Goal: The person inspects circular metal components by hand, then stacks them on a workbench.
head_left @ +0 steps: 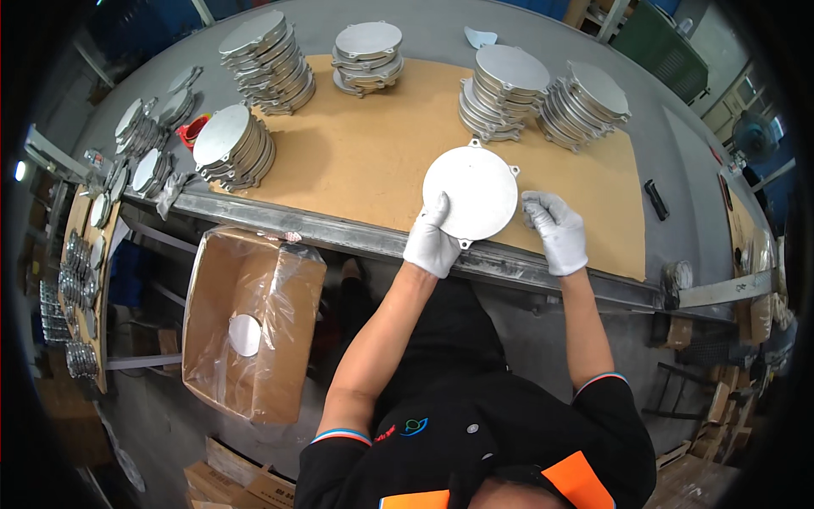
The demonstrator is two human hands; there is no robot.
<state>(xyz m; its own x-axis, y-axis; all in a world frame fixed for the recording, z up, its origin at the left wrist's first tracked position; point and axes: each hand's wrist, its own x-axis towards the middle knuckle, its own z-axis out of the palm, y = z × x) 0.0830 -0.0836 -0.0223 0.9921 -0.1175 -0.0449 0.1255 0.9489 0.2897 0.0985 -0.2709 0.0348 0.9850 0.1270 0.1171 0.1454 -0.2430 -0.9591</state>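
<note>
a person in white work gloves holds a round, flat silver-grey metal disc with small lugs on its rim (471,193) just above the near edge of a desk topped with a tan board (356,153). the left hand (432,240) is closed on the disc's lower left rim, thumb lying up across its face; the right hand (555,229) sits at the disc's right edge, fingers curled, its fingertips touching or just beside the rim, and whether it truly grips cannot be told. beyond the disc, two leaning stacks of like metal discs (543,97) stand at the back right of the board, one stack (367,55) at the back centre, and two more stacks (250,102) at the back left, one tipped toward the desk's steel front rail (339,229). below the rail, to the person's left, an open brown cardboard box lined with clear plastic (254,322) rests on the floor with a single disc (245,335) lying flat inside. a small black object (656,199) lies on the grey desk surface right of the board.
</note>
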